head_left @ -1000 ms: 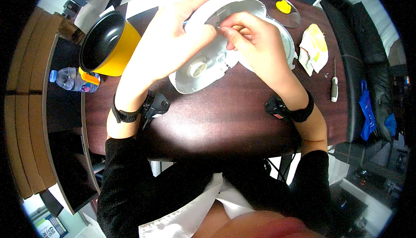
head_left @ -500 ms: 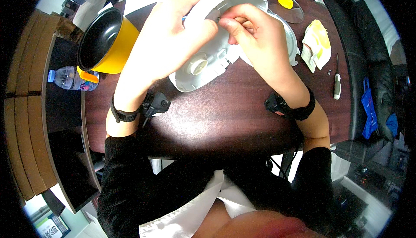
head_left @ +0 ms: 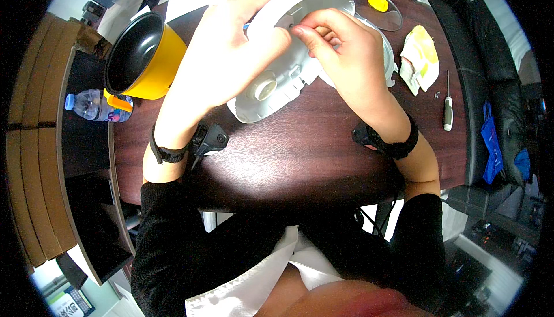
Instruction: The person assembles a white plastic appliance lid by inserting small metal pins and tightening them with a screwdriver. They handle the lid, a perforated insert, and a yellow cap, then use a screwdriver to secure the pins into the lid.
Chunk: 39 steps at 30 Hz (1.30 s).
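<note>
A white curved plastic housing (head_left: pixel 245 108) is tilted up over the table, its ribbed inner side and a round boss facing me. My left hand (head_left: pixel 231 49) grips its left edge, the thumb lying over the inside and the other fingers hidden behind. A bit of blue shows beside that thumb. Inside the upper part of the shell, my right hand (head_left: pixel 349 46) is closed in a pinch, thumb against forefinger. Whatever is between those fingertips is too small or hidden to make out. Behind my right hand lies another round white part (head_left: pixel 388 51).
At left stand a yellow pot (head_left: pixel 156 66) with a black inside and a plastic bottle (head_left: pixel 89 104). To the right are a glass lid (head_left: pixel 395 17) with a yellow knob, a crumpled yellow-white packet (head_left: pixel 424 57), tiny screws (head_left: pixel 437 95) and a screwdriver (head_left: pixel 448 112).
Very little differs. The right hand has shifted slightly down within the shell, still pinched, and the view has moved a touch. The left hand keeps its hold.
</note>
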Each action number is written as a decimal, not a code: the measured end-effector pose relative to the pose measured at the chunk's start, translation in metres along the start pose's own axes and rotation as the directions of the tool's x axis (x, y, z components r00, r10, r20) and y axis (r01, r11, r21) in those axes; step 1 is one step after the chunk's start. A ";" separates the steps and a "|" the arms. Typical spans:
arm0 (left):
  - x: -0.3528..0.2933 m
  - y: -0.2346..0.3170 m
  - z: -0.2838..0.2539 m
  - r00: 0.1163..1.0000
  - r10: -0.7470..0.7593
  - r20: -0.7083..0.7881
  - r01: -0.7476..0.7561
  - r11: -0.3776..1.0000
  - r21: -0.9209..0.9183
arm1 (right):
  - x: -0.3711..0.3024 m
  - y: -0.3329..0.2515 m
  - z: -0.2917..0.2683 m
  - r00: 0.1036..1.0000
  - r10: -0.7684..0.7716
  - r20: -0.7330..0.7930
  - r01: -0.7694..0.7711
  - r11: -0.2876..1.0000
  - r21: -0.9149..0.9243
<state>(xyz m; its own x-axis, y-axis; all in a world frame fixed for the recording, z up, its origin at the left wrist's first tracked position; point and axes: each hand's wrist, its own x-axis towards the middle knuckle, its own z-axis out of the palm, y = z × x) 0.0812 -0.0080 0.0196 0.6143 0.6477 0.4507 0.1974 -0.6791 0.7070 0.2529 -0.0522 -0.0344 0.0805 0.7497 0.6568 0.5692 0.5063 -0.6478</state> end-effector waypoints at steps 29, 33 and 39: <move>-0.002 0.005 0.004 1.000 0.004 -0.023 -0.003 0.999 0.038 | -0.009 -0.001 0.005 0.959 -0.265 -0.103 0.237 0.945 -0.227; -0.002 0.005 0.004 0.999 0.022 -0.036 -0.019 0.998 0.061 | -0.009 -0.001 0.006 0.957 -0.274 -0.092 0.245 0.938 -0.246; -0.001 0.005 0.004 0.999 0.045 -0.029 -0.043 0.995 0.085 | -0.010 0.000 0.006 0.961 -0.261 -0.089 0.234 0.943 -0.237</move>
<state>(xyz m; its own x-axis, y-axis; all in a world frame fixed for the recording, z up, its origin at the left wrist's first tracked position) 0.0843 -0.0137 0.0203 0.5999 0.6261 0.4982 0.2351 -0.7331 0.6382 0.2476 -0.0573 -0.0433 0.0017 0.5502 0.8350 0.7493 0.5523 -0.3655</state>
